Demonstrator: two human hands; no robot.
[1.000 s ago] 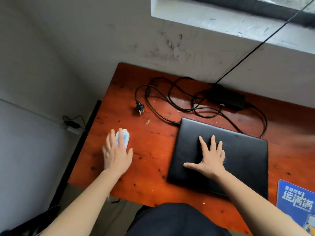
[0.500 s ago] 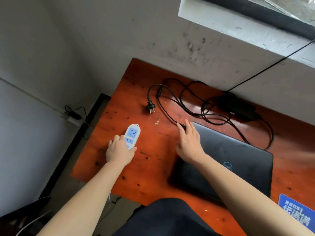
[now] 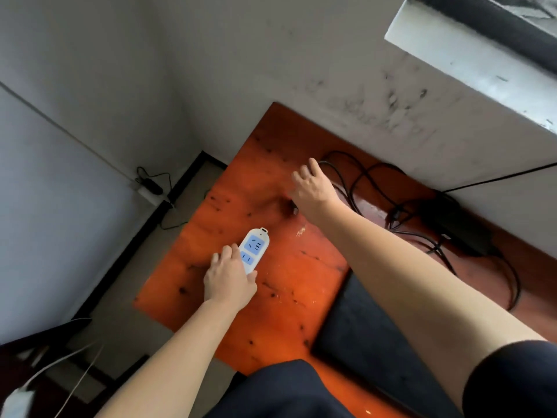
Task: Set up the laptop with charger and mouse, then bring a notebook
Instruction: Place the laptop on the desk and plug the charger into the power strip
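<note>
On the orange wooden table lies a white power strip with blue sockets. My left hand grips its near end, fingers on the left side and thumb on the right. My right hand reaches across the table with loosely curved fingers, over the black charger cable. The cable's plug peeks out dark under that wrist. The black charger brick sits by the wall. The closed black laptop lies under my right forearm. No mouse or notebook is in view.
The table stands against a scuffed grey wall below a window sill. On the floor at the left, another socket strip with a black plug lies by the wall. A white cable trails at the lower left.
My right hand left the laptop's corner and moved forward over the plug and cable. The view swung left. My left hand stays on the power strip.
</note>
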